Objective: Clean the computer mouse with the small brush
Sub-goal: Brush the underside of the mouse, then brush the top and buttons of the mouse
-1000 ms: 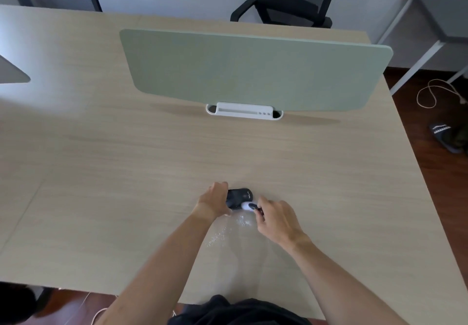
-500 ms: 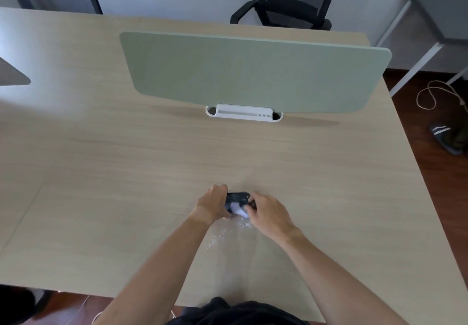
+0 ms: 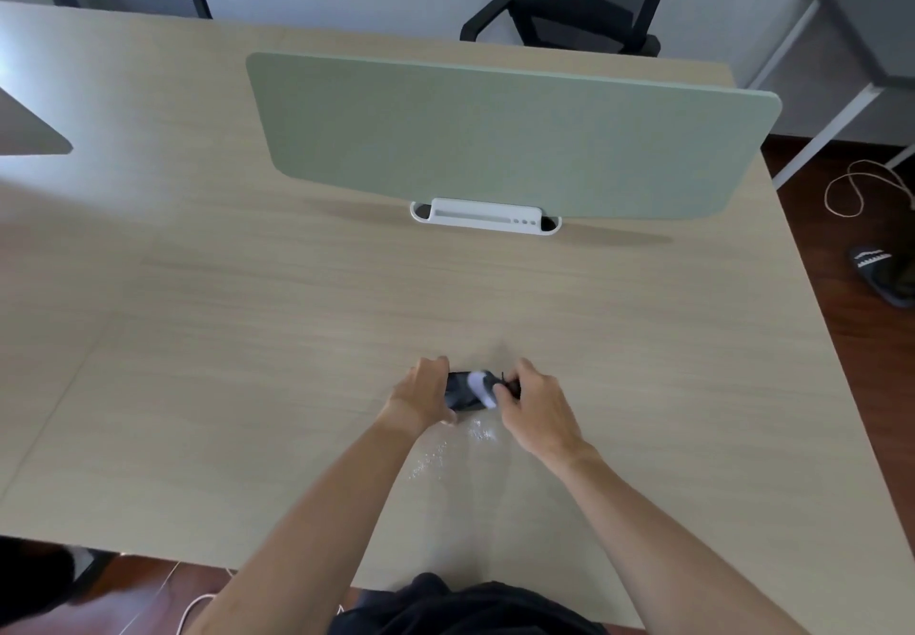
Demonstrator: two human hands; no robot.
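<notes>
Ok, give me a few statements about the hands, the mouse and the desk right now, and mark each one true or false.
1. The left hand holds the black mouse. True.
2. The right hand is empty. False: it holds the small brush on the mouse.
3. White specks lie on the desk near the mouse. True.
4. The green divider lies flat. False: it stands upright in a white holder.
</notes>
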